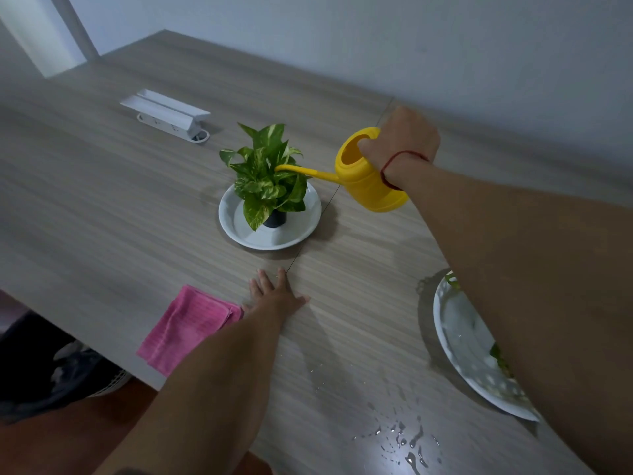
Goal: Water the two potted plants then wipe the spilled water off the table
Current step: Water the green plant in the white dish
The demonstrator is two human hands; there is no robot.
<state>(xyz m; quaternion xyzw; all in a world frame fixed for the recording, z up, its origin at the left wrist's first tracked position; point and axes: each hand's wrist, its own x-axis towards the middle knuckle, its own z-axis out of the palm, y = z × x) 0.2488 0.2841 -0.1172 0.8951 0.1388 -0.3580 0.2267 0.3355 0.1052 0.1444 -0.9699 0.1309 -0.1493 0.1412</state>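
My right hand [402, 142] grips a yellow watering can [368, 173], tilted so its thin spout reaches into the leaves of a green potted plant [265, 173]. That plant stands in a small dark pot on a white plate [239, 228]. A second white plate [459, 344] lies at the right, mostly hidden by my right forearm, with a few leaves showing. My left hand [274, 296] rests flat on the wooden table [102, 200], fingers spread, beside a folded pink cloth [185, 329]. Spilled water drops [407, 440] glisten on the table near the front edge.
A white power strip holder [168, 113] sits at the back left of the table. A grey wall runs behind the table. Dark objects lie on the floor at the lower left, below the table edge.
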